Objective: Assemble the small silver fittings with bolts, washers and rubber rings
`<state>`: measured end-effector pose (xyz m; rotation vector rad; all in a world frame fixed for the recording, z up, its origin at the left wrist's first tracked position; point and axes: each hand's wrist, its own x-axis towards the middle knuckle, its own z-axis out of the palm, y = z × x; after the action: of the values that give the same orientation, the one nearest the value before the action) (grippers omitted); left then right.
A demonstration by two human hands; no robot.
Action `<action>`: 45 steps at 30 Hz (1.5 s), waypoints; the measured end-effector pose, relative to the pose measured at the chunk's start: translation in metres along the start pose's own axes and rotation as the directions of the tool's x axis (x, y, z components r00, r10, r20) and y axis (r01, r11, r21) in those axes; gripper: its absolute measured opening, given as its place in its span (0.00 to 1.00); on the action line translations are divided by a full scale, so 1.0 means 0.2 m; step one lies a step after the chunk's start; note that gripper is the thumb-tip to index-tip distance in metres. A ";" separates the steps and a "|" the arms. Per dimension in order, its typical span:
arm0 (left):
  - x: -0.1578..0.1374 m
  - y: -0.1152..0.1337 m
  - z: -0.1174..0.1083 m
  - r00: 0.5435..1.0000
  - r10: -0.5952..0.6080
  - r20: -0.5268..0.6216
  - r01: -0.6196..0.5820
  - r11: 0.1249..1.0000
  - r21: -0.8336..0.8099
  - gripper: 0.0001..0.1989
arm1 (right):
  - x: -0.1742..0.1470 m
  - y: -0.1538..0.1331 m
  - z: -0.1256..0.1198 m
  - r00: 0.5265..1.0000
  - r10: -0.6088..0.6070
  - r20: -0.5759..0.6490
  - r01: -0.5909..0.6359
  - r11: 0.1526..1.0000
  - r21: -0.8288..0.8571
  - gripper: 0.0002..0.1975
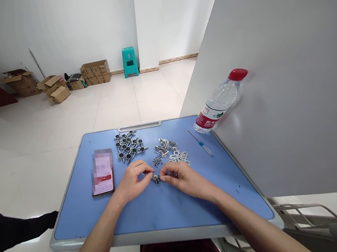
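A small shiny metal fitting point(156, 179) with dark spots is at the middle of the blue table, between my hands. From its left side, my left hand point(133, 181) pinches it with thumb and forefinger. My right hand point(184, 179) is closed at its other side, fingertips on the fitting. Under the right fingers shows a dark reddish thing point(172, 174), mostly hidden. Just beyond the fingers lie a heap of small metal balls or screws point(157, 161), flat metal plates point(178, 157) and elongated metal pieces point(165, 146). Several black-centred metal fittings point(127, 146) sit farther left.
The blue table point(165, 212) carries a phone point(103, 173) at left and a thin screwdriver point(200, 142) at right. A red-capped water bottle point(218, 104) stands at the back right beside a grey panel point(297, 88). Cardboard boxes point(96, 72) and a green stool point(130, 62) are by the wall.
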<state>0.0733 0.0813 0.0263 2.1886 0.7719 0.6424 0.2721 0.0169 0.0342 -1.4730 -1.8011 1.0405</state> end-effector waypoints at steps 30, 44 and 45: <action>-0.01 0.01 0.02 0.994 -0.027 0.102 0.006 0.979 0.203 0.07 | 0.06 0.04 0.08 0.997 -0.054 -0.053 0.034 0.943 -0.330 0.07; -0.01 0.03 0.02 0.991 -0.054 0.120 0.030 0.981 0.194 0.04 | 0.01 0.08 -0.01 0.976 -0.077 -0.204 0.007 0.946 -0.324 0.10; -0.01 0.02 0.02 0.991 -0.054 0.121 0.030 0.981 0.192 0.04 | 0.01 0.09 -0.01 0.975 -0.077 -0.207 0.005 0.946 -0.325 0.10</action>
<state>0.0767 0.0752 0.0266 2.3533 0.8397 0.4189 0.2828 0.0203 0.0208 -1.6591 -1.8951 0.5518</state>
